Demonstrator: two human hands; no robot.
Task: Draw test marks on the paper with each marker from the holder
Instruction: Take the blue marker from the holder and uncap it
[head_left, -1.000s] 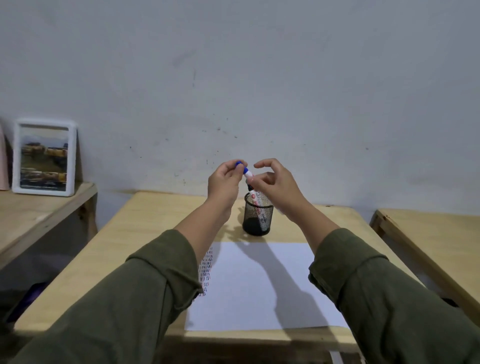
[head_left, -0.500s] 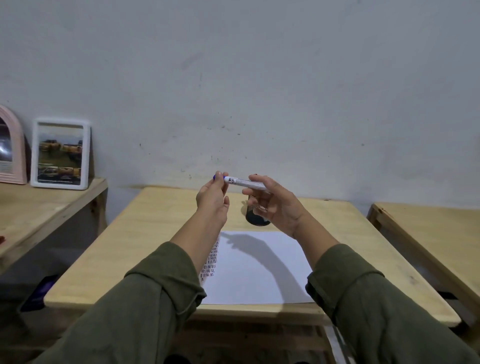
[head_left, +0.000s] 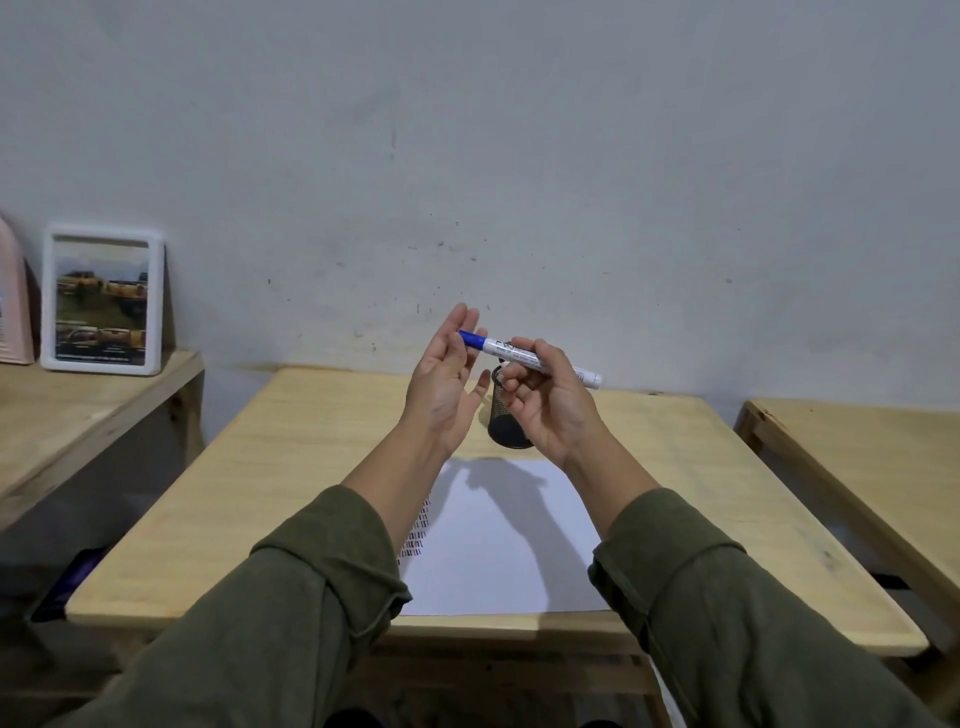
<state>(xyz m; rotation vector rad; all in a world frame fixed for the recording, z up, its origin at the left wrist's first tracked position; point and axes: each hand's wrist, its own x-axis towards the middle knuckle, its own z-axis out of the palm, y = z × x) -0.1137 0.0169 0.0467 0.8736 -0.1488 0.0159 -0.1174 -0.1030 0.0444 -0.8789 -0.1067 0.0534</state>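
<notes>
- Nearest, at 6 o'clock: white sheet of paper (head_left: 498, 551) flat on the pale wooden counter (head_left: 291, 467), near edge almost flush with the counter's front edge; rows of short dark test marks (head_left: 420, 530) down its left margin, partly behind the left forearm. Rest of the sheet bare, crossed by the shadow of the arms.
- Above the paper, raised clear of the counter: left hand (head_left: 448, 387) now released, palm turned inward, fingers spread and upright. Half a second ago pinched on the blue end of the marker; no longer gripping it, only close to or brushing the cap.
- Just to the right, at about 1 o'clock from the left hand: right hand (head_left: 550, 402) with grip clenched on the white-barrelled marker with blue cap (head_left: 524, 356), thumb and fingertips round mid-barrel. Marker nearly level, cap end at 9 o'clock, plain end at 3 o'clock, slightly lower.
- Cap seemingly in place on the barrel, so uncapping apparently not yet done; probable next need a fresh pinch and pull by the left hand before any mark goes on the bare paper.
- Farther, at 12 o'clock: black wire-mesh cylindrical holder (head_left: 506, 423) upright beyond the paper's far edge, largely hidden behind both hands; contents impossible to tell.
</notes>
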